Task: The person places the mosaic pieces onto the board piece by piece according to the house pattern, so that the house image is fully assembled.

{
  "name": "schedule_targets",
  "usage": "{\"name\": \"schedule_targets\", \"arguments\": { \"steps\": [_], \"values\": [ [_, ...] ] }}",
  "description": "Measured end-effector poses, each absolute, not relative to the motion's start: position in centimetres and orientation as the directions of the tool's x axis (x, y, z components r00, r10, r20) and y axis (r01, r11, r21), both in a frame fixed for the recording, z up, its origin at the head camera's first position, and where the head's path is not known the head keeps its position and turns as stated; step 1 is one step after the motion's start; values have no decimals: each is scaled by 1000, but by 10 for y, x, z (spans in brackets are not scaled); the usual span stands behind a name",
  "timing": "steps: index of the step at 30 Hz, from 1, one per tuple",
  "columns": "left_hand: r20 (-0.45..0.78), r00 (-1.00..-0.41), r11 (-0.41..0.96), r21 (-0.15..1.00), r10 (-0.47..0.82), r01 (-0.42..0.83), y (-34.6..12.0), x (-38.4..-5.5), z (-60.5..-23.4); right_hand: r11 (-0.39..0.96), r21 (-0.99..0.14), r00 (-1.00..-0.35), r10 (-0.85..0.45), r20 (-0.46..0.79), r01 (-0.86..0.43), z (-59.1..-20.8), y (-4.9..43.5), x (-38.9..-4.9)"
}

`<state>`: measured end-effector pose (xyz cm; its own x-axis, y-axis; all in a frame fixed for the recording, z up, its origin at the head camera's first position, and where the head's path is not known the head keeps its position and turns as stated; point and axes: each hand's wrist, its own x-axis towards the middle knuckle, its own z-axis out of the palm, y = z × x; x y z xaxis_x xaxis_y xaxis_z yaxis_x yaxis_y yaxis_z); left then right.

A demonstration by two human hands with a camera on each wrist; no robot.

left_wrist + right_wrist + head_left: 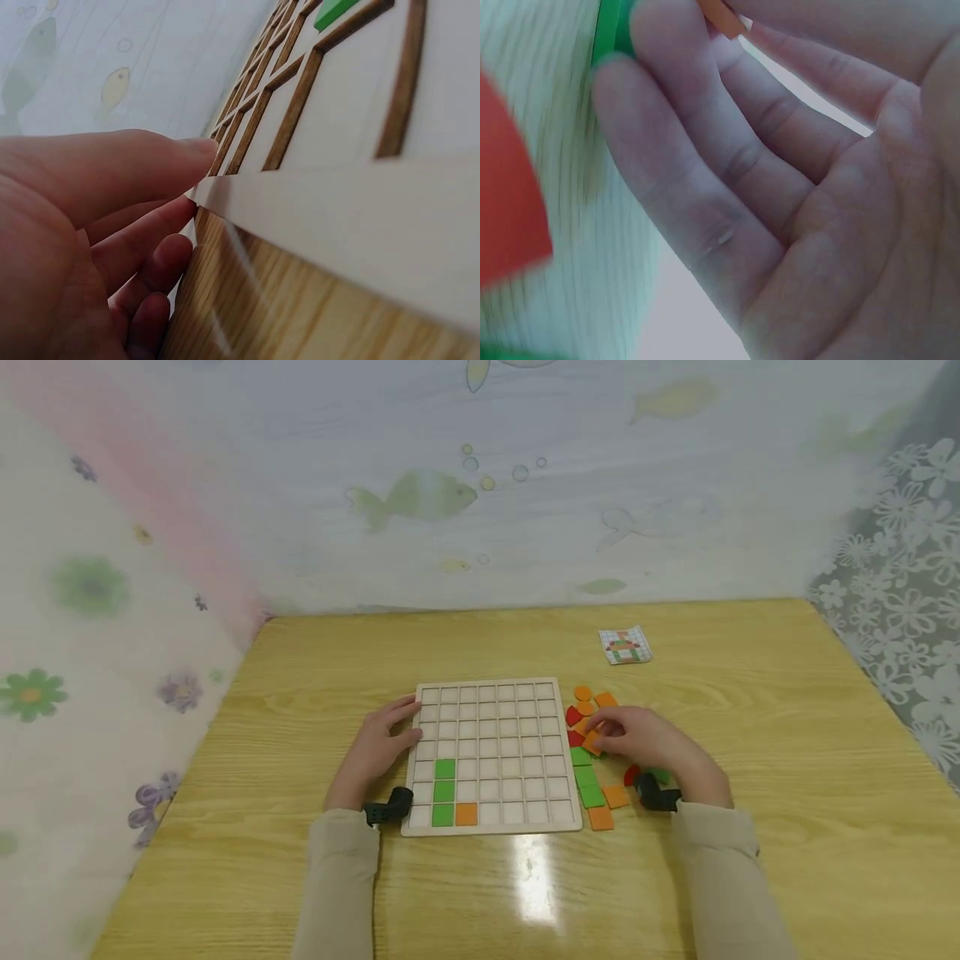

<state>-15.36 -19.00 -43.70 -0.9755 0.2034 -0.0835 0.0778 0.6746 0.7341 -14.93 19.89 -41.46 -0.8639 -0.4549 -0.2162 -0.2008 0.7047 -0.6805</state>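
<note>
A held orange tile [592, 743] is located just beyond the right edge of the grid board [510, 767], at 3 o'clock from the board's centre. All positions are read from that centre in the head view, with 12 o'clock pointing away from the person. The tile is pinched between thumb and fingertips by the grip of the right hand [647, 739]. The board's left edge is touched at 9 o'clock by the left hand [377, 747]; its grip is spread, thumb and index finger being set apart along the edge.

The board is divided into square cells. Three seated green tiles [444, 791] are stacked in one column at 8 o'clock, and one seated orange tile [466, 814] is fitted in the bottom row at 7 o'clock.

Loose pieces are spread beside the right edge: orange discs [582, 693] and a red wedge [573, 716] at 2 o'clock, loose green tiles [591, 797] between 3 and 4 o'clock, and a loose orange tile [601, 818] at 4 o'clock. A patterned card [626, 645] is placed farther out at 2 o'clock.

Everything is carried by a wood-grain desk [337, 647]. A black device [388, 807] is worn at the left wrist. The desk's far side is bordered at 12 o'clock by a fish-printed backdrop [300, 460].
</note>
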Motion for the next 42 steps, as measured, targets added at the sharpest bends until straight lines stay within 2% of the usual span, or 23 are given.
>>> {"name": "schedule_targets", "arguments": {
  "steps": [22, 34, 42],
  "values": [
    [-123, -978, 691, 723, 167, 27, -188, -151, -436, 686, -680, -816, -532, -225, -260, -402, 143, -134],
    [-120, -975, 666, 745, 186, 35, -188, -152, -438, 662, -632, -755, -631, -180, -403, -409, 105, -121],
    [-142, -977, 673, 739, 157, 1, -188, -151, -435, 591, -665, -707, -695, -132, -457, -409, 82, -112]
  ]
}}
